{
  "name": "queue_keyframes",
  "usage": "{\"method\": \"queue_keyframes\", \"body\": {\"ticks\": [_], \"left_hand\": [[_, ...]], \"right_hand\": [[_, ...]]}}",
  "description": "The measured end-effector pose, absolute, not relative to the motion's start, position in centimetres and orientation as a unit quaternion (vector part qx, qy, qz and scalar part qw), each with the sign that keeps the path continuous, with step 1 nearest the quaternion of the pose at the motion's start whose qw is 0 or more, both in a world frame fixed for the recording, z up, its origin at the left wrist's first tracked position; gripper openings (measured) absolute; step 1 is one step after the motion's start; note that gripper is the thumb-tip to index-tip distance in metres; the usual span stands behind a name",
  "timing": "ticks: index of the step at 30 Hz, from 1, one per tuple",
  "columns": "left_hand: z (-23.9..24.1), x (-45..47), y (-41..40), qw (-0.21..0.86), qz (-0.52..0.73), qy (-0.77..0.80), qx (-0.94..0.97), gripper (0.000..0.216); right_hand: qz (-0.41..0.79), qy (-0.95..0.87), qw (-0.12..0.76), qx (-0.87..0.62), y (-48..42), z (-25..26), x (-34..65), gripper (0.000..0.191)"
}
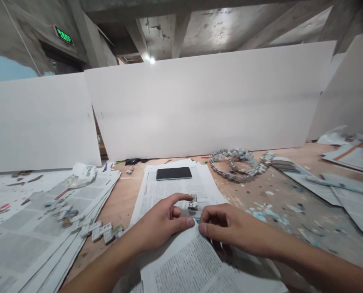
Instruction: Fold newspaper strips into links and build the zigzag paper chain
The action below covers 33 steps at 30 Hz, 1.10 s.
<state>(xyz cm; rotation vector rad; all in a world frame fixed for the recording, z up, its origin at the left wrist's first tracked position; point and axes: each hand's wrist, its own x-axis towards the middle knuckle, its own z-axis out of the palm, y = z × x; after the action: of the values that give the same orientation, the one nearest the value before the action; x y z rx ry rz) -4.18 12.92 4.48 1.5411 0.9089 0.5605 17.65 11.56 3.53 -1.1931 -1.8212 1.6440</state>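
My left hand (163, 221) and my right hand (230, 228) meet at the middle of the table, both pinching a small folded newspaper piece (192, 204) between their fingertips. They rest on a stack of newspaper sheets (181, 260) spread in front of me. A dark phone (173, 173) lies on the same stack just beyond the hands.
A long chain of folded paper links (234, 160) coils at the back right. Small folded pieces (103, 232) lie beside a spread of newspapers (47, 215) on the left. More sheets (336, 183) lie at the right. White boards (205, 101) stand behind the wooden table (120, 203).
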Motion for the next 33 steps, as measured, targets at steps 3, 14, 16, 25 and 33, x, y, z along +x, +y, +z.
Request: {"method": "queue_keyframes", "body": {"ticks": [3,14,16,25,33], "left_hand": [[4.3,-4.2,13.0,0.583,0.238,0.392,0.67,0.049],[3.8,-4.3,12.8,0.578,0.256,0.405,0.66,0.055],[3.8,-4.2,12.7,0.582,0.249,0.4,0.663,0.055],[3.6,-3.8,12.3,0.562,0.237,0.394,0.687,0.051],[3.9,-4.4,12.4,0.561,0.212,0.397,0.695,0.043]], "right_hand": [[0.619,-0.625,0.201,-0.431,11.4,2.8,17.6,0.021],[0.597,-0.622,0.233,-0.449,11.9,2.6,17.9,0.02],[0.594,-0.621,0.23,-0.457,11.8,2.7,17.7,0.022],[0.585,-0.631,0.235,-0.452,11.3,2.7,17.5,0.027],[0.601,-0.623,0.24,-0.44,11.9,2.0,18.0,0.033]]}}
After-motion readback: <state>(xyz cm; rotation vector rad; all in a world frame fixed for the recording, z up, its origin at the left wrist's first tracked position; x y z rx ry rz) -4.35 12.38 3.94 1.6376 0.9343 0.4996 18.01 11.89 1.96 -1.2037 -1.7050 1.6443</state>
